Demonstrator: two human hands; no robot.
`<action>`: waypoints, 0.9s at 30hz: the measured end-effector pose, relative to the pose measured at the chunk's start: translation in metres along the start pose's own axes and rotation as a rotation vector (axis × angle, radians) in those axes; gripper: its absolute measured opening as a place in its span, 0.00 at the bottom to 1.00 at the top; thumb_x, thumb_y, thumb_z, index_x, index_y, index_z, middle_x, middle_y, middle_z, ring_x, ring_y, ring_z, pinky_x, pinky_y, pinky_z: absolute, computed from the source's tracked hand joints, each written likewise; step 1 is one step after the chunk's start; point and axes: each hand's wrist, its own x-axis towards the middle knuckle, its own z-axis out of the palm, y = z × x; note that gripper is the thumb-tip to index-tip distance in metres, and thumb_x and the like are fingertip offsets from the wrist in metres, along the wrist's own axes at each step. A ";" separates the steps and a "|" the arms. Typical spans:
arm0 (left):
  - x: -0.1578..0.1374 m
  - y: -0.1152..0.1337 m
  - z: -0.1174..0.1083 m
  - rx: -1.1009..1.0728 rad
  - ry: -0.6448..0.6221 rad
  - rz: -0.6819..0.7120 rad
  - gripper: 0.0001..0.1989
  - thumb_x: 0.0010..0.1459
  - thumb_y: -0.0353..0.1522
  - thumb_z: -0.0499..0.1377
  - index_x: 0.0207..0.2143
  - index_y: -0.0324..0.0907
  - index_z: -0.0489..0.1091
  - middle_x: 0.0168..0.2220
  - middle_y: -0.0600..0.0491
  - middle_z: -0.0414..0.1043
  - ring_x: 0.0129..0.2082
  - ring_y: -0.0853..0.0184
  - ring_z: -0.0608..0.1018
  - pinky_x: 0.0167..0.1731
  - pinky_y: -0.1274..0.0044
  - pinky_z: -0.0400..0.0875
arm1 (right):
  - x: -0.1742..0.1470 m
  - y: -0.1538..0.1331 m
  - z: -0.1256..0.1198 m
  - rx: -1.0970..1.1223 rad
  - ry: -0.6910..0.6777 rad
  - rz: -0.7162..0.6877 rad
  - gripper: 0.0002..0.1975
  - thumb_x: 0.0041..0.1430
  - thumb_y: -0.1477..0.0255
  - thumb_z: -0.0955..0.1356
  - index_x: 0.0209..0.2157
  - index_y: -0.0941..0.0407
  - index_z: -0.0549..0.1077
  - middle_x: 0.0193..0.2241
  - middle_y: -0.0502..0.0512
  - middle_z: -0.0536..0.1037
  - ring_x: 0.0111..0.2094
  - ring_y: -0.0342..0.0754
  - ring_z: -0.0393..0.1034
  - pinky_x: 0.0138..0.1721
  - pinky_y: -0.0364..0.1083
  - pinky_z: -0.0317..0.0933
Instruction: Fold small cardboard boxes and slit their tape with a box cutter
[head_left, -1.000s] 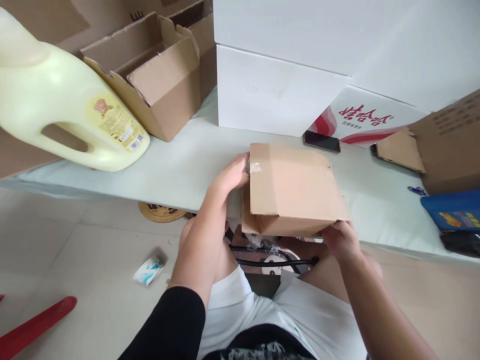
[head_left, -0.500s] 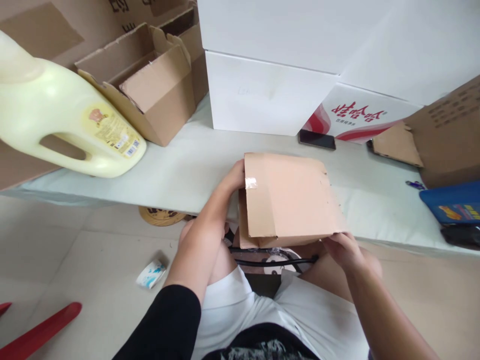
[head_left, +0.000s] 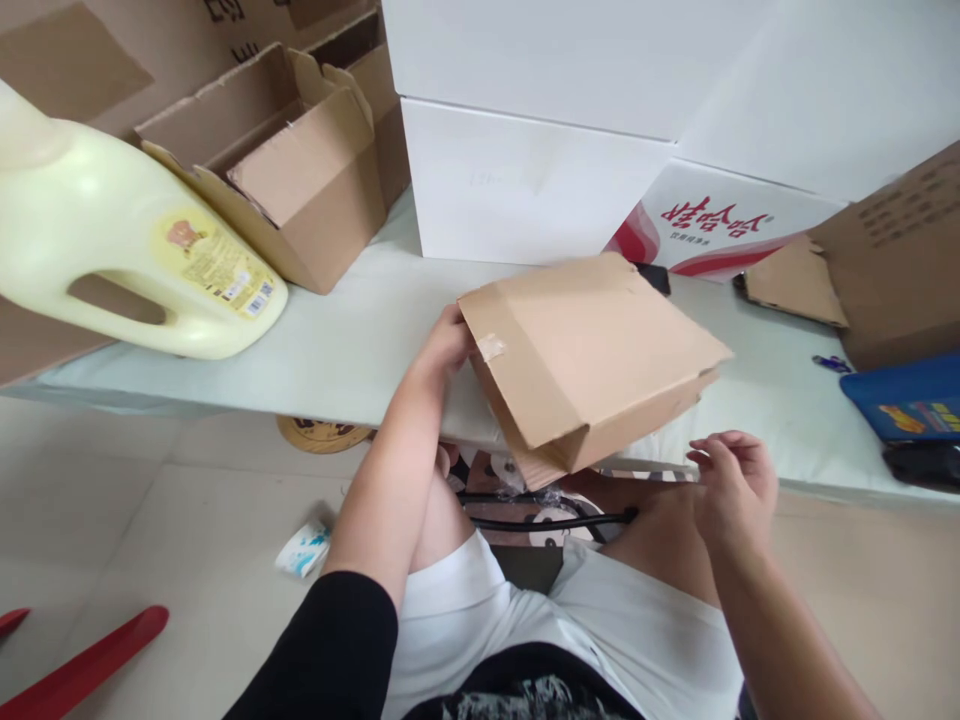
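Note:
A brown cardboard box (head_left: 592, 330) is tilted over the front edge of the table, with a bit of clear tape on its left side. My left hand (head_left: 448, 345) grips its left edge, and the fingers behind the cardboard are partly hidden. Off the box's lower right corner, my right hand (head_left: 736, 487) hovers near the table edge, its fingers loosely bent and apart, with nothing seen in them. The dark phone (head_left: 654, 278) behind the box is mostly covered by it.
On the left stand a pale yellow detergent jug (head_left: 142, 240) and an open carton (head_left: 330, 200). White boxes (head_left: 517, 180) are stacked at the back. At the right lie a blue packet (head_left: 907, 405) and a small purple-blue item (head_left: 831, 364). A red object (head_left: 97, 660) is on the floor.
The box has turned counter-clockwise, its right side swinging up and away over the phone. My right hand has let go of its lower corner and moved right; my left hand keeps hold.

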 end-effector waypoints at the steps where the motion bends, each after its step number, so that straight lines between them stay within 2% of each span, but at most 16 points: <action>1: -0.001 0.001 0.000 -0.021 0.010 -0.016 0.12 0.43 0.34 0.69 0.32 0.41 0.77 0.30 0.50 0.81 0.36 0.59 0.82 0.38 0.70 0.76 | -0.004 -0.002 0.002 -0.047 0.003 -0.025 0.12 0.57 0.61 0.70 0.37 0.51 0.68 0.36 0.49 0.72 0.40 0.49 0.71 0.44 0.50 0.67; 4: -0.004 0.006 -0.001 -0.082 -0.013 -0.066 0.17 0.42 0.35 0.71 0.37 0.41 0.78 0.34 0.49 0.82 0.38 0.58 0.83 0.41 0.68 0.78 | -0.017 -0.012 0.015 -0.131 -0.046 -0.108 0.15 0.56 0.61 0.70 0.43 0.50 0.69 0.42 0.54 0.74 0.47 0.53 0.73 0.50 0.54 0.67; 6: -0.007 0.008 0.001 -0.092 -0.020 -0.072 0.21 0.41 0.37 0.73 0.40 0.42 0.78 0.36 0.48 0.83 0.40 0.57 0.83 0.43 0.67 0.78 | -0.022 -0.019 0.030 -0.123 -0.113 -0.176 0.22 0.55 0.60 0.72 0.50 0.51 0.68 0.50 0.59 0.73 0.54 0.57 0.71 0.55 0.58 0.65; 9: -0.010 0.009 0.006 -0.064 -0.013 -0.060 0.28 0.41 0.39 0.73 0.47 0.42 0.78 0.39 0.47 0.83 0.42 0.55 0.83 0.43 0.66 0.78 | -0.020 -0.035 0.060 -0.177 -0.205 -0.250 0.37 0.52 0.59 0.74 0.60 0.53 0.61 0.61 0.65 0.66 0.64 0.63 0.63 0.60 0.64 0.61; 12: -0.012 0.006 0.013 -0.050 -0.016 -0.071 0.34 0.40 0.39 0.73 0.52 0.42 0.77 0.40 0.46 0.84 0.42 0.54 0.83 0.42 0.66 0.78 | -0.015 -0.050 0.088 -0.231 -0.205 -0.255 0.45 0.47 0.61 0.77 0.64 0.54 0.59 0.63 0.67 0.65 0.63 0.64 0.63 0.61 0.64 0.61; 15: -0.013 0.003 0.018 -0.045 -0.007 -0.070 0.34 0.39 0.39 0.73 0.53 0.42 0.78 0.40 0.47 0.84 0.43 0.54 0.83 0.42 0.67 0.77 | -0.010 -0.057 0.103 -0.198 -0.128 -0.249 0.47 0.45 0.63 0.78 0.64 0.55 0.58 0.60 0.66 0.68 0.58 0.62 0.68 0.60 0.60 0.62; 18: -0.015 0.001 0.021 -0.008 -0.034 -0.032 0.30 0.42 0.42 0.73 0.50 0.42 0.79 0.41 0.47 0.84 0.46 0.53 0.82 0.45 0.67 0.77 | -0.006 -0.055 0.107 -0.193 -0.041 -0.217 0.47 0.46 0.63 0.77 0.64 0.56 0.57 0.61 0.68 0.68 0.58 0.63 0.68 0.62 0.62 0.60; 21: -0.016 0.001 0.022 0.004 -0.094 0.001 0.28 0.46 0.43 0.72 0.49 0.43 0.80 0.45 0.47 0.83 0.51 0.52 0.81 0.48 0.67 0.77 | -0.002 -0.049 0.104 -0.179 -0.012 -0.171 0.45 0.47 0.65 0.77 0.64 0.56 0.57 0.61 0.70 0.68 0.60 0.65 0.66 0.63 0.65 0.59; 24: -0.015 0.001 0.023 -0.026 -0.072 0.021 0.28 0.47 0.43 0.72 0.50 0.43 0.78 0.47 0.47 0.83 0.53 0.52 0.81 0.50 0.66 0.76 | -0.002 -0.039 0.097 -0.098 -0.078 -0.199 0.43 0.49 0.68 0.74 0.64 0.55 0.55 0.63 0.70 0.66 0.64 0.64 0.64 0.61 0.65 0.62; 27: -0.012 0.002 0.020 -0.085 0.021 0.025 0.26 0.46 0.42 0.71 0.48 0.42 0.78 0.43 0.47 0.83 0.50 0.52 0.82 0.48 0.64 0.77 | -0.006 -0.026 0.081 0.004 -0.243 -0.282 0.38 0.53 0.68 0.72 0.63 0.49 0.57 0.68 0.66 0.61 0.71 0.61 0.56 0.62 0.64 0.62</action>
